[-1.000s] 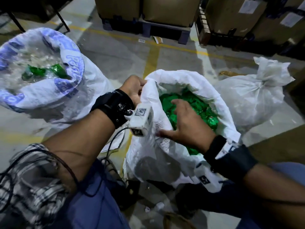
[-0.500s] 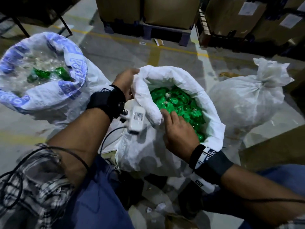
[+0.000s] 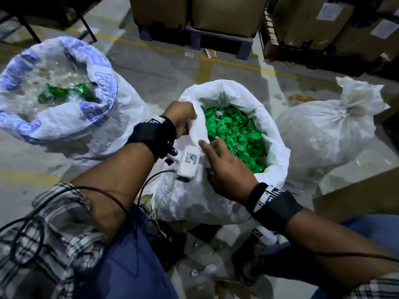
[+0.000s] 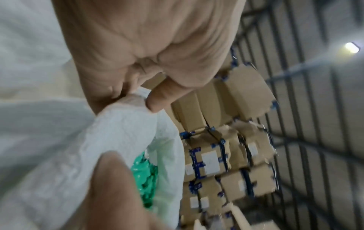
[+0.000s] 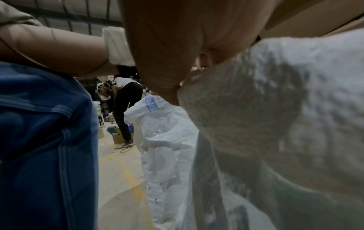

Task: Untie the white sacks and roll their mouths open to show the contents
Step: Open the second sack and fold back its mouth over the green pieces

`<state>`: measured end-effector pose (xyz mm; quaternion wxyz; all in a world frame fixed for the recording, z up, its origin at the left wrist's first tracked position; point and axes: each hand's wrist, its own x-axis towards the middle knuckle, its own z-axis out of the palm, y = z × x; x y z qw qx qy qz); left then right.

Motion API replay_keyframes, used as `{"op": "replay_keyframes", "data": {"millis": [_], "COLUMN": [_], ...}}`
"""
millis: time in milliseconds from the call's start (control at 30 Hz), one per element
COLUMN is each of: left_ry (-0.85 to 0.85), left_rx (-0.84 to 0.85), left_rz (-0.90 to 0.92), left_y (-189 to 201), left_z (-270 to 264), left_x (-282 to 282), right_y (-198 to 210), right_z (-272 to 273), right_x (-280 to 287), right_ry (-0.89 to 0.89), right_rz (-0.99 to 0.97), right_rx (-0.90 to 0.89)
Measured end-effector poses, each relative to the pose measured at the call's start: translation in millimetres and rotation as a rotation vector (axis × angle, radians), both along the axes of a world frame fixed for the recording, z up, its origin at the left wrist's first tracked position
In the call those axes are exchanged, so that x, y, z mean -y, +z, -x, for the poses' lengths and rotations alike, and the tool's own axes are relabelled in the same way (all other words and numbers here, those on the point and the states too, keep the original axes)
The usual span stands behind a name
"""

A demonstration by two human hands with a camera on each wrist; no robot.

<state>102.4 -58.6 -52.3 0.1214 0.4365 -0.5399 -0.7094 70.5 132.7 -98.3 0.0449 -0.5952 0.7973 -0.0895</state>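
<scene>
A white sack [image 3: 194, 197] stands open in the middle of the floor, full of green wrapped pieces [image 3: 233, 130]. Its mouth is rolled outward into a thick rim [image 3: 274, 145]. My left hand [image 3: 182, 117] grips the rim at the near left, pinching the fabric [image 4: 126, 118] between thumb and fingers. My right hand [image 3: 224, 165] holds the rim's near edge just right of it, fingers over the fold [image 5: 226, 80]. A second sack [image 3: 71, 126] with blue print stands open at the left, holding clear and green plastic. A third white sack [image 3: 323, 139] lies tied shut at the right.
Cardboard boxes on pallets [image 3: 194, 18] line the back, a dark table frame [image 3: 86, 24] stands back left. A brown carton [image 3: 356, 197] sits at the right near my knee. Yellow floor lines cross the concrete. Another person [image 5: 122, 109] bends over far off in the right wrist view.
The sack's mouth has been rolled further down and wider, showing more green pieces. My right hand came out of the sack to the near rim; my left hand stayed on the left rim.
</scene>
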Motion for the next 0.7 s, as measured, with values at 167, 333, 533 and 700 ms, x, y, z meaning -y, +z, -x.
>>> {"op": "replay_keyframes", "data": {"millis": [167, 333, 533, 700], "left_ry": [-0.013, 0.040, -0.482, -0.310], "left_rx": [-0.172, -0.103, 0.661, 0.430], "left_rz": [-0.501, -0.294, 0.685, 0.343], "left_y": [11, 0, -10, -18], "left_z": [-10, -1, -6, 2], "left_x": [15, 15, 13, 6], "right_y": [-7, -12, -7, -10], "right_z": [5, 10, 19, 20], "right_x": [-7, -9, -10, -8], "right_ry": [-0.066, -0.143, -0.143, -0.077], "right_rz": [-0.071, -0.137, -0.171, -0.191], "right_rx": [-0.050, -0.110, -0.186, -0.247]}}
